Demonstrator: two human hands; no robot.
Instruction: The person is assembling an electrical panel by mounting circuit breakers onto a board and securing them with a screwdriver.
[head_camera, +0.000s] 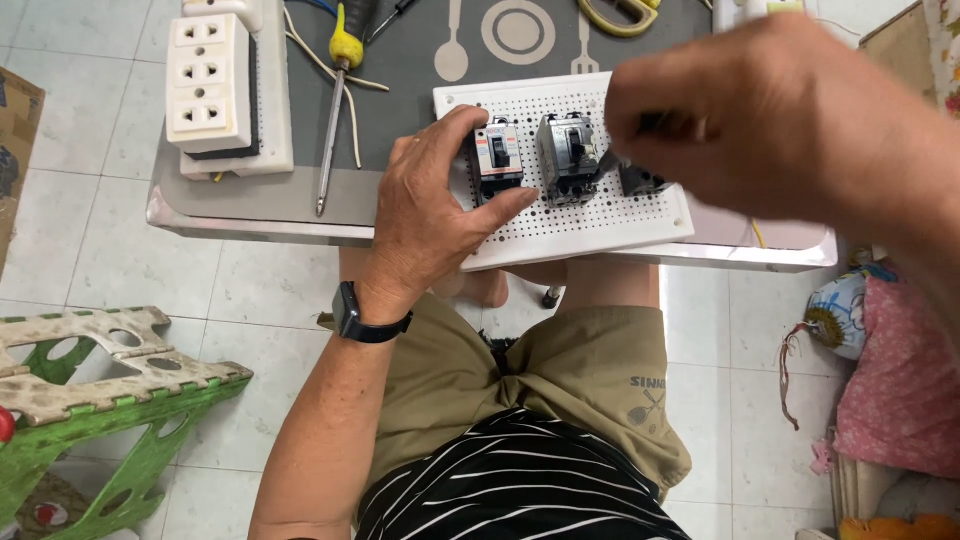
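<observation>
Between thumb and fingers, left grip (440, 200), breaker (497, 160)

A small orange-and-white label (497, 131) tops the left breaker's (497, 160) face.

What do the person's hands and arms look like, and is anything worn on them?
Both arms are bare, with no sleeves showing. The left hand has a black smartwatch on its wrist. The right hand wears nothing visible and looks blurred.

Left breaker (497, 160): black-and-white, upright on white perforated board (640, 215), gripped at its sides.
Middle breaker (568, 158): grey, just beside, upright.
Screwdriver tip (607, 160): touching middle breaker's right side.
</observation>
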